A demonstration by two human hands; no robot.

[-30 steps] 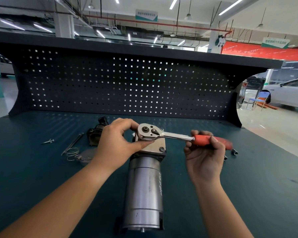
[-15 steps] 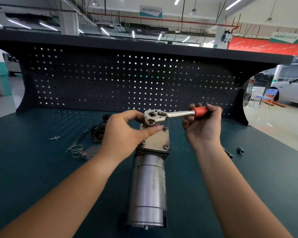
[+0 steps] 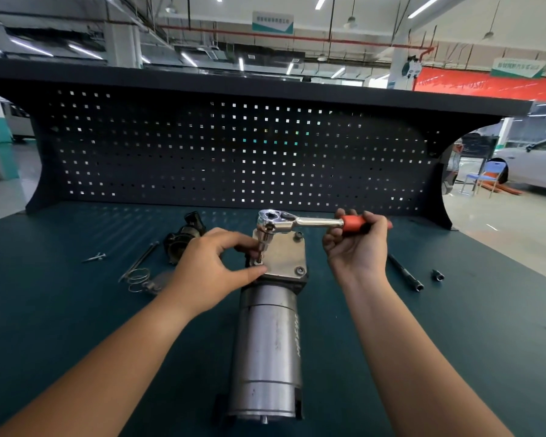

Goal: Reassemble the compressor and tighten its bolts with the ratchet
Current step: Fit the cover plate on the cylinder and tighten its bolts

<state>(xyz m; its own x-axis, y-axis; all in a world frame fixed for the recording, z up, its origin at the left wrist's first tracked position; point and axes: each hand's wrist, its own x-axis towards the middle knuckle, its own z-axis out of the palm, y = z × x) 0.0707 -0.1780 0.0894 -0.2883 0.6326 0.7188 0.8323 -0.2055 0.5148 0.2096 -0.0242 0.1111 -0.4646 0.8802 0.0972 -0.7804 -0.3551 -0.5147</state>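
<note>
A dark teal bench mat covers the worktop, backed by a black perforated steel panel. Behind it is a workshop hall with strip lights on the ceiling. A red banner and a white car are off to the right.

At the left of the mat lie a small silver screw, a long thin metal rod, a coil of wire spring and a dark cast housing part.

The left hand comes next. Its fingertips pinch the short socket stem at the left near corner of the end plate, with the thumb against the plate's near edge.

The silver cylindrical compressor lies on its side mid-bench. Its long axis runs from the near edge toward the panel, with the square bolted plate at the far end.

The chrome ratchet with an orange grip sits on top of the stem, and its handle points right, roughly level. The right hand is wrapped round the orange grip.

Further right lie a slim black extension bar and a small black socket, apart from each other.

Lettering runs along the compressor's barrel, but it looks too smeared to read. The characters on the hanging white-and-teal sign are also unreadable.
</note>
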